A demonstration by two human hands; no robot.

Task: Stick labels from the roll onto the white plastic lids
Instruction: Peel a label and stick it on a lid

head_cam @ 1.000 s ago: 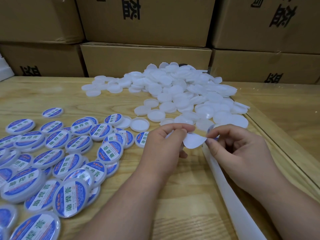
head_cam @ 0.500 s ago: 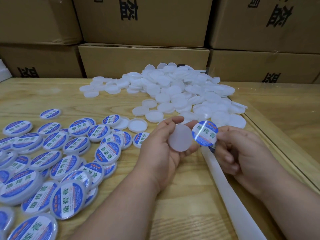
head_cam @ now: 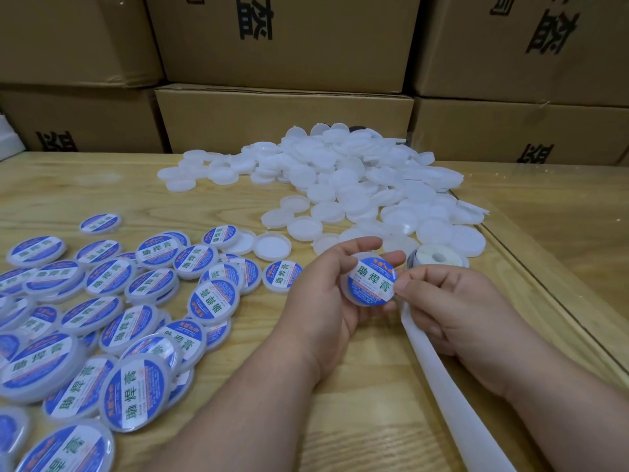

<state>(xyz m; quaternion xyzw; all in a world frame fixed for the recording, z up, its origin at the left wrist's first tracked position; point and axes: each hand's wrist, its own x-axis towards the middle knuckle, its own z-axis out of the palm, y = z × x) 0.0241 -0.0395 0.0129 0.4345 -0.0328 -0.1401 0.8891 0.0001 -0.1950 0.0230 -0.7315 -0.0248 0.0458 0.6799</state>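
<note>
The left hand (head_cam: 326, 301) cups a white lid (head_cam: 354, 294) palm-up while the right hand (head_cam: 452, 308) pinches the label (head_cam: 373, 281) against it.

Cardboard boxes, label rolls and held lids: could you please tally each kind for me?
Cardboard boxes: 6
Label rolls: 1
Held lids: 1
Total: 8

Left hand (head_cam: 326, 298) grips a white lid (head_cam: 354, 294) while right hand (head_cam: 452, 308) presses a blue label (head_cam: 373, 280) onto it.
</note>
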